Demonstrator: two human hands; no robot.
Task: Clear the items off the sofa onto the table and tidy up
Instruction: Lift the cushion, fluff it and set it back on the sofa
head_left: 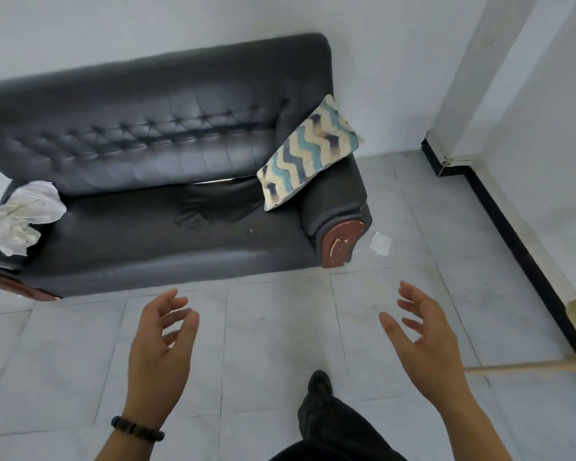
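Head view: left hand, right hand fingers apart; sofa, cloth cut off.

Probably a plain living room, dark tufted sofa, patterned cushion, tiled floor

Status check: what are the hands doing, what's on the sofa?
Left hand, right hand open, empty. Crumpled white cloth and zigzag-patterned cushion on dark grey leather sofa. White paper scrap on floor beside it.
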